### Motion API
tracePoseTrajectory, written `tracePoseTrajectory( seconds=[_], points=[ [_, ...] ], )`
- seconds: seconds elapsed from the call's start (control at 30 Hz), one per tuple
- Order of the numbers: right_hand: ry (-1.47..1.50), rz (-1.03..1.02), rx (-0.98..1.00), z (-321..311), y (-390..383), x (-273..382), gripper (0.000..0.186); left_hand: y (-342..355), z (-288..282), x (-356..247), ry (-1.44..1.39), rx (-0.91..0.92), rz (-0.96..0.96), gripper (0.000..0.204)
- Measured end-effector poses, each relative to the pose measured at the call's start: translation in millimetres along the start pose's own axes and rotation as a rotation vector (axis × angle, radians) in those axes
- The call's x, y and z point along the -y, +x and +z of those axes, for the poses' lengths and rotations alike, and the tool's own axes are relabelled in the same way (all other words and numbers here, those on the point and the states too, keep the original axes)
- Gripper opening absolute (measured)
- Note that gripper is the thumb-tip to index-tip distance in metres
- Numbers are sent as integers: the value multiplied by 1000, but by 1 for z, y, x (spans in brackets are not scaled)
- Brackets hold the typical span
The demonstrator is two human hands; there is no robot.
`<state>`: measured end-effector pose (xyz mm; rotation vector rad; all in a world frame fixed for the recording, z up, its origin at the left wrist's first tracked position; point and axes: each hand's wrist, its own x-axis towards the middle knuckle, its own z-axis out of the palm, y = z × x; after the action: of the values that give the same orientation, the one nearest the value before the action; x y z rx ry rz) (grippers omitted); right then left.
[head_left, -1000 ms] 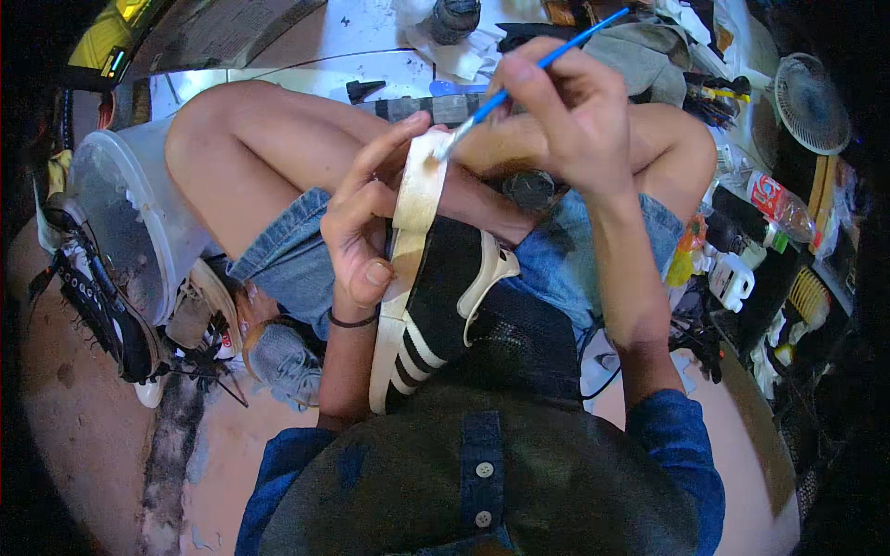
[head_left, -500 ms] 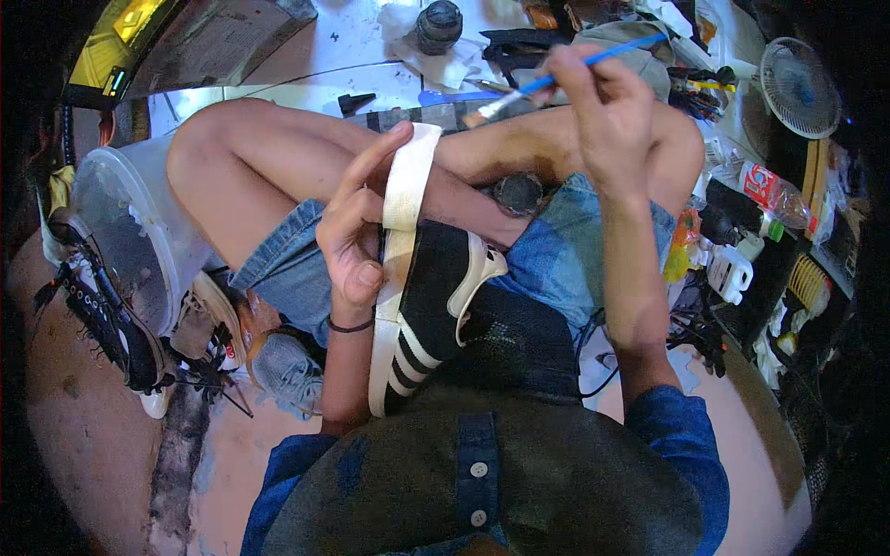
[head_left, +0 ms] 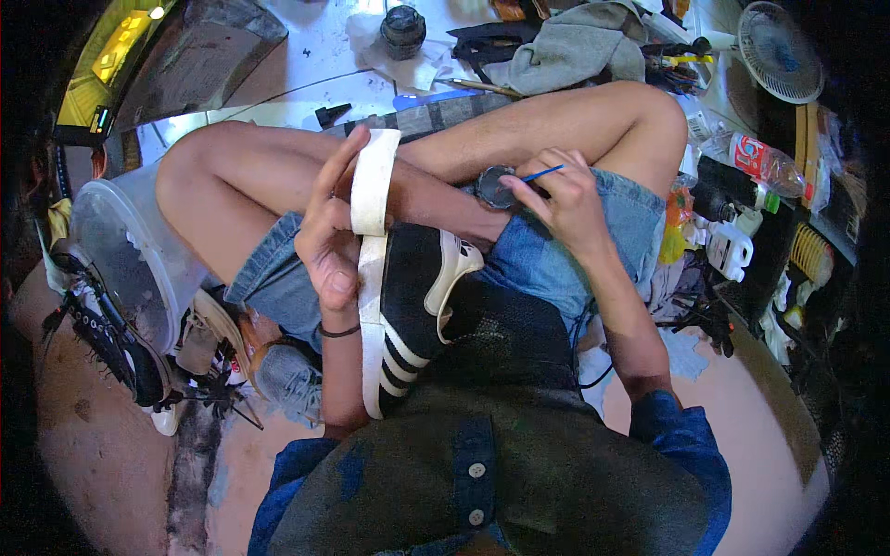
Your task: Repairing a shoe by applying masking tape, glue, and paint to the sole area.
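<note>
My left hand [head_left: 326, 236] grips a black sneaker [head_left: 413, 287] with white side stripes, its thumb against the white sole edge. A white sole strip [head_left: 375, 181] stands away from the toe end, and my stretched index finger is behind it. Between the fingers of my right hand [head_left: 572, 206] is a thin blue-handled paintbrush [head_left: 543, 173]. Its handle slants down to a small dark round pot [head_left: 491, 190] by my ankle; the bristles cannot be made out there. The sneaker rests on its side over my lap.
Other shoes, among them a grey sneaker [head_left: 289, 378] and a black laced shoe [head_left: 116, 338], lie left beside a clear plastic tub [head_left: 125, 250]. Ahead are a dark jar [head_left: 403, 33] and a grey cloth [head_left: 584, 51]. Bottles [head_left: 765, 167] and a fan [head_left: 781, 54] crowd the right.
My right hand has come down from above my knee, bringing the brush from near the strip to the dark pot. My left hand keeps hold of the sneaker. The view has shifted slightly.
</note>
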<state>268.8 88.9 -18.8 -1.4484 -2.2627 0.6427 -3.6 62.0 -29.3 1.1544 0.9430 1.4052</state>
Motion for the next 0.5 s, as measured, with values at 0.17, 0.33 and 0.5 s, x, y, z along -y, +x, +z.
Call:
tracePoseTrajectory(
  seconds=[0.17, 0.33, 0.5],
  points=[
    [-25, -7, 30, 3, -1, -2, 20, -2, -4, 2, 38, 6, 8, 100],
    [-38, -21, 19, 5, -2, -2, 19, 1, 4, -5, 34, -64, -43, 99],
    [-37, -3, -30, -12, 3, 5, 20, 2, 5, -8, 3, -77, -38, 86]
  ],
)
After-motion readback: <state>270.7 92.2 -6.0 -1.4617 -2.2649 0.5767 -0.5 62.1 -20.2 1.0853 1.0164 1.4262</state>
